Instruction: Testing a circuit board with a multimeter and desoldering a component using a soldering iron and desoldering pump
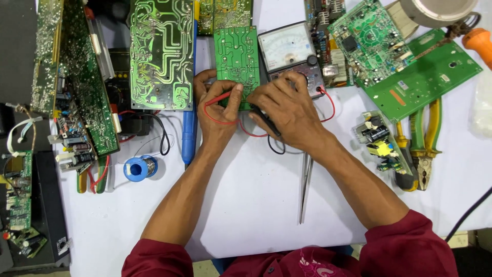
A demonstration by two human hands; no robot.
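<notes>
Probing a small green circuit board [237, 56] with two meter leads on a white table [246, 205].

Left hand [218, 110] is closed around a red probe [219, 97], its tip against the board's lower edge; right hand [284, 110] is curled over a black probe [269, 122], just right of the board. A dial meter [287, 48] lies touching the board's right side. Tweezers [305, 184] lie below the board, a blue solder spool [139, 167] lower left, and pliers [423, 149] well to the right.
</notes>
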